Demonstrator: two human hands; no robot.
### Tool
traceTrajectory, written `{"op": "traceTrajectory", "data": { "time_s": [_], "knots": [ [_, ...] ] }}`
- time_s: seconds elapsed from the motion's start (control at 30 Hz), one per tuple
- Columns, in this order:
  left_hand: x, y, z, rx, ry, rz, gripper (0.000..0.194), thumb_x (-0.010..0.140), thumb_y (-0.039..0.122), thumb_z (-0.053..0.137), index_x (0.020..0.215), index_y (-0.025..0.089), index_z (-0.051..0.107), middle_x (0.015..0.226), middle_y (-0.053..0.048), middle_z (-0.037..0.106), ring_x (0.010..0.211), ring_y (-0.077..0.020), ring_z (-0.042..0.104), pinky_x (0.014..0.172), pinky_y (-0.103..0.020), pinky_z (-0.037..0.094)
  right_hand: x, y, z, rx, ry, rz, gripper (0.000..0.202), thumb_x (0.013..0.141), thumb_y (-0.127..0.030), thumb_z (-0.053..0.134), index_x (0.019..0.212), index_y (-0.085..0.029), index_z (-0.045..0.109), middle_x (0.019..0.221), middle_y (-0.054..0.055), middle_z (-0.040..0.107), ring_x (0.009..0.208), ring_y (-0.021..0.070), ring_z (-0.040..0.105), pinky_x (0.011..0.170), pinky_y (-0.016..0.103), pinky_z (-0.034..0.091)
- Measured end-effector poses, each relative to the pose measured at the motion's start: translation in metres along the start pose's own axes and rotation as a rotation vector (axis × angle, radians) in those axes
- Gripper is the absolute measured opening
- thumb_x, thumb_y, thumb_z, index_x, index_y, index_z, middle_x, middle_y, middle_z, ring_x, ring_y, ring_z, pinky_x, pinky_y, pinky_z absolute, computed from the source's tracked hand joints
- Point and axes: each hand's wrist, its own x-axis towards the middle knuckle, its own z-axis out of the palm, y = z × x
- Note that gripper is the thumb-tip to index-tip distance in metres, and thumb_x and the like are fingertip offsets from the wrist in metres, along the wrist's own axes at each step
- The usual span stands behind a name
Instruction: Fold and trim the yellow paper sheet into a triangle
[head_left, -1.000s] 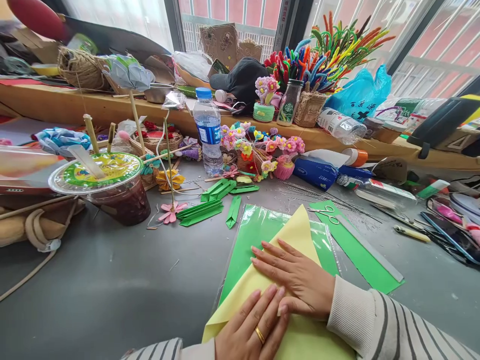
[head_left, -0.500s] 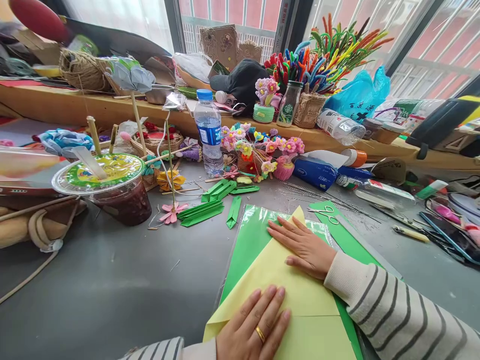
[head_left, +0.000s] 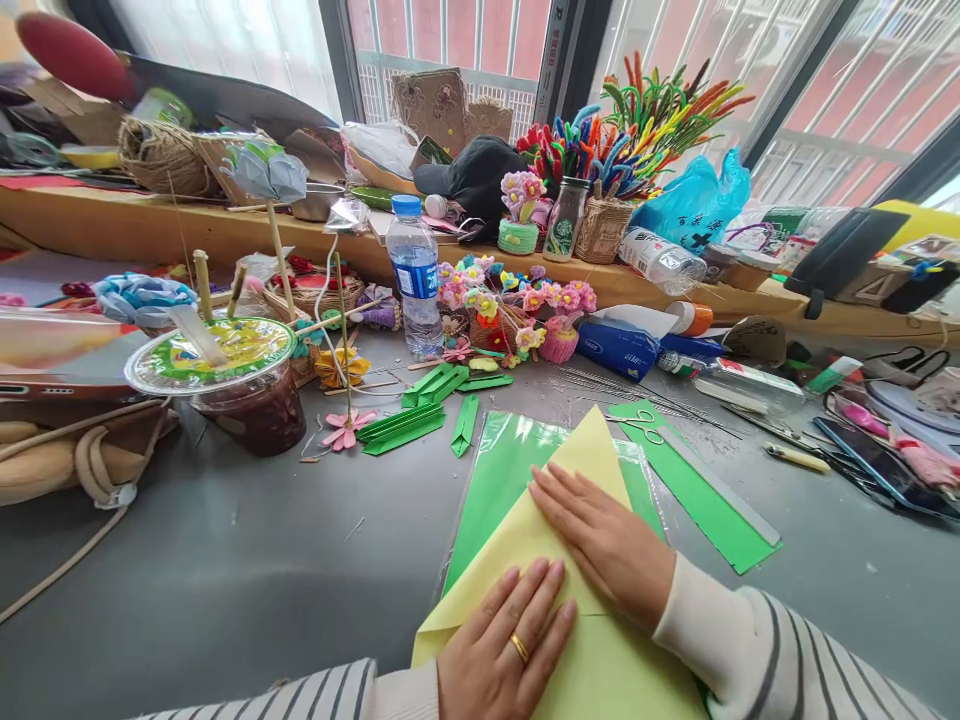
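A sheet of pale yellow paper (head_left: 600, 460), folded over on a diagonal, lies on a clear plastic pack of green paper (head_left: 491, 480). My left hand (head_left: 506, 640), with a gold ring on one finger, rests flat on the lower part of the fold. Just above and to the right, my right hand (head_left: 604, 540) lies on the sheet with its fingers stretched along the folded edge. The paper's pointed corner shows beyond the right fingertips. To the right are small scissors (head_left: 643, 425) and a ruler (head_left: 712, 490) on a green strip (head_left: 697, 500).
Folded green paper pieces (head_left: 405, 425) lie beyond the pack. A lidded drink cup (head_left: 259, 415) stands at left, a water bottle (head_left: 416, 280) behind. Crocheted flowers (head_left: 525, 310), a blue tissue pack (head_left: 615, 348) and a phone (head_left: 881, 465) sit around. A wooden ledge (head_left: 345, 240) holds craft supplies.
My right hand has slid down along the fold, away from the paper's tip and closer to my left hand. The left hand stays pressed in place. The view has shifted slightly.
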Motion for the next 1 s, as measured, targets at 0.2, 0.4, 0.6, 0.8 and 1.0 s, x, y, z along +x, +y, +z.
{"op": "traceTrajectory", "data": {
  "time_s": [0.2, 0.4, 0.6, 0.8, 1.0],
  "knots": [
    [-0.002, -0.002, 0.006, 0.042, 0.125, 0.01, 0.033, 0.083, 0.021, 0.032, 0.113, 0.016, 0.044, 0.116, -0.006, 0.048, 0.112, -0.0199, 0.035, 0.099, -0.035, 0.014, 0.001, -0.011, 0.006, 0.175, 0.002, 0.046, 0.044, 0.085, -0.022, 0.024, 0.127, -0.014, 0.018, 0.133, 0.003, 0.017, 0.121, 0.0163, 0.01, 0.098, 0.037, 0.022],
    [0.001, -0.003, 0.003, 0.044, 0.138, 0.008, 0.033, 0.085, 0.024, 0.027, 0.111, 0.016, 0.047, 0.113, -0.006, 0.051, 0.11, -0.0196, 0.038, 0.099, -0.036, 0.011, 0.001, -0.007, 0.009, 0.207, -0.047, 0.066, 0.044, 0.086, -0.028, 0.021, 0.128, -0.017, 0.015, 0.134, 0.002, 0.015, 0.121, 0.0159, 0.01, 0.097, 0.039, 0.02],
    [-0.002, 0.001, 0.006, 0.038, 0.16, -0.012, 0.032, 0.085, 0.019, 0.027, 0.108, 0.017, 0.05, 0.111, -0.003, 0.053, 0.107, -0.0174, 0.042, 0.099, -0.034, 0.013, 0.001, -0.009, 0.01, 0.17, -0.029, 0.062, 0.044, 0.086, -0.027, 0.021, 0.128, -0.018, 0.013, 0.134, 0.001, 0.014, 0.122, 0.0157, 0.009, 0.098, 0.038, 0.02],
    [0.001, -0.024, -0.028, -0.072, 0.106, 0.086, 0.03, 0.084, 0.023, 0.03, 0.107, 0.017, 0.049, 0.107, 0.0, 0.056, 0.101, -0.0122, 0.047, 0.092, -0.021, 0.028, 0.001, -0.01, 0.011, 0.155, -0.034, 0.059, 0.046, 0.085, -0.028, 0.021, 0.129, -0.019, 0.008, 0.134, 0.001, 0.011, 0.121, 0.0165, 0.009, 0.097, 0.04, 0.02],
    [0.028, -0.092, -0.042, -0.51, -0.075, 0.07, 0.028, 0.082, 0.021, 0.028, 0.103, 0.016, 0.046, 0.098, -0.004, 0.06, 0.098, -0.0107, 0.049, 0.09, -0.023, 0.033, 0.001, -0.01, 0.01, 0.159, -0.033, 0.063, 0.047, 0.085, -0.029, 0.022, 0.129, -0.019, 0.008, 0.134, 0.001, 0.011, 0.121, 0.0172, 0.01, 0.097, 0.04, 0.02]
  ]
}}
